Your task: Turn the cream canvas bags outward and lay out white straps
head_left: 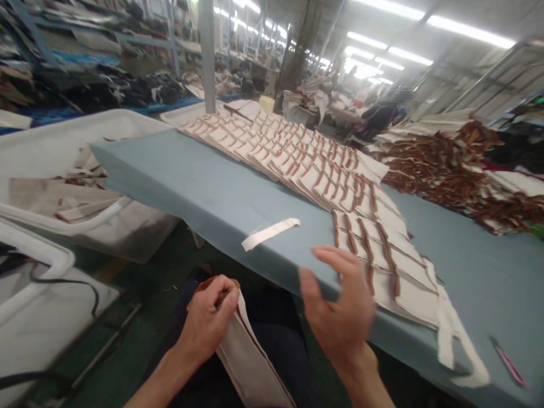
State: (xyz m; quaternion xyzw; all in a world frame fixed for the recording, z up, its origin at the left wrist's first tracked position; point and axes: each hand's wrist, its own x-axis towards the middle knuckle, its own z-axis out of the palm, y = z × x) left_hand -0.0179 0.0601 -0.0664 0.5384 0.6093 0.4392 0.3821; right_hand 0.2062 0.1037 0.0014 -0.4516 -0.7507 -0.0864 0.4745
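My left hand (212, 314) is closed on the top end of a long cream fabric strap (250, 362) with brown edging, which hangs down over my lap. To the right, my right hand (340, 300) is raised at the table's front edge, thumb and fingers apart, holding nothing. It is slightly blurred and nearest to the stacked cream fabric pieces with brown edges (382, 260). A short white strip (272, 232) lies on the blue-grey table (204, 187) just beyond my hands. At the near right, white fabric tape (446, 334) hangs off the end of the stack.
A pink-handled slim tool (508, 362) lies on the table's right part. White plastic bins (140, 232) with fabric pieces stand at left. A heap of brown-edged fabric (442, 170) sits at the far right. A metal post (208, 62) rises behind the table, and a person (380, 116) is in the background.
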